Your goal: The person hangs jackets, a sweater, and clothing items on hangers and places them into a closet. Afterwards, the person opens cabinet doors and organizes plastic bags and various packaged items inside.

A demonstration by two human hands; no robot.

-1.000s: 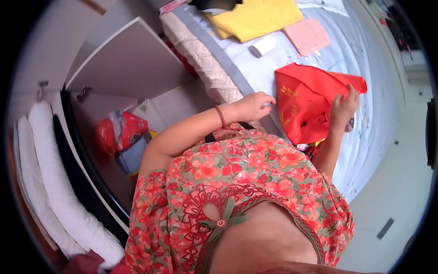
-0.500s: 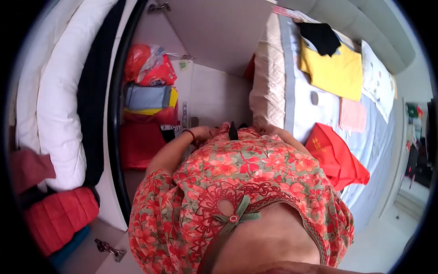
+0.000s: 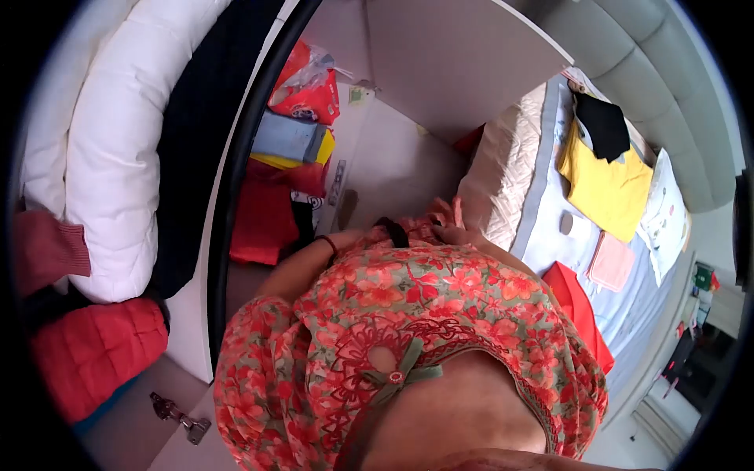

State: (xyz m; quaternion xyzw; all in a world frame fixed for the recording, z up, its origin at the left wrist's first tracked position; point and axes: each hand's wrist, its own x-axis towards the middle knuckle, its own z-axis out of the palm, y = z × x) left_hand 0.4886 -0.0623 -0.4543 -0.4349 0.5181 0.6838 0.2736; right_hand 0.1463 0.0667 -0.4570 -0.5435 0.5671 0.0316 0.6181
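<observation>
My left hand (image 3: 345, 238), with a red cord at the wrist, is at the front of my waist, touching the floral dress (image 3: 440, 286). Its fingers are hidden by the cloth. On the other side, my right hand (image 3: 453, 234) is closed on a bunched part of the same dress, its fingertips partly covered. Between the hands lies a small black strap-like piece (image 3: 395, 232), its kind unclear. Left of my hands, on the wardrobe shelf, are a folded red cloth (image 3: 263, 224) and a folded grey-blue garment (image 3: 289, 136).
An open wardrobe door (image 3: 463, 51) stands ahead. A bed (image 3: 534, 235) at right holds a yellow garment (image 3: 605, 184), a black cloth (image 3: 603, 125), a folded pink cloth (image 3: 613, 261) and a red bag-like cloth (image 3: 577, 310). White padded bedding (image 3: 118, 157) and a red quilted jacket (image 3: 102, 353) are at left.
The view has turned, so the bed sits lower and the wardrobe shelf farther right. Both hands stay at the waist; the floral cloth by my right hand is bunched up higher.
</observation>
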